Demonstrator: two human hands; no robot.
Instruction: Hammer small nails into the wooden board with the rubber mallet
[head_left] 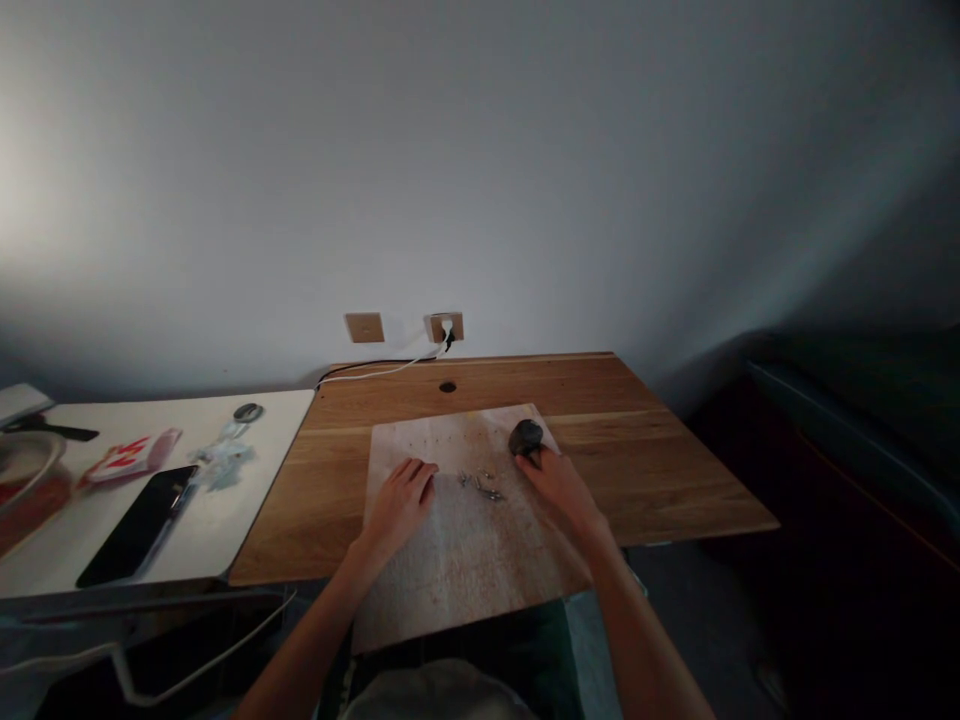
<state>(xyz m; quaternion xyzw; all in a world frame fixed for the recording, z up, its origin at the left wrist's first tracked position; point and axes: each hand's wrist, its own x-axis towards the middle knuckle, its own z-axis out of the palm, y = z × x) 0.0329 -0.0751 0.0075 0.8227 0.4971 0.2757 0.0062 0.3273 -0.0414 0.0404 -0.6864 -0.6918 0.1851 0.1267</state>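
Note:
A pale, worn wooden board (457,560) lies on the wooden tabletop, its front edge overhanging toward me. On the board's left part rests my left hand (401,502), fingers curled together with the tips near the thumb; anything between them is too small to make out. My right hand (559,485) is closed on a black rounded object (526,437) with a short dark lower part, near the board's right edge. Between both hands lies a small heap of metal pieces (484,487), perhaps screws. A row of tiny marks or points (450,437) runs along the board's far side.
To the left, a white table (225,520) holds a black phone (139,525), a red-and-white packet (131,458), crumpled clear plastic (225,455), a tape roll (247,412) and a bowl (34,470). Cables (375,372) run from the wall socket (445,327) behind the wooden tabletop (637,470).

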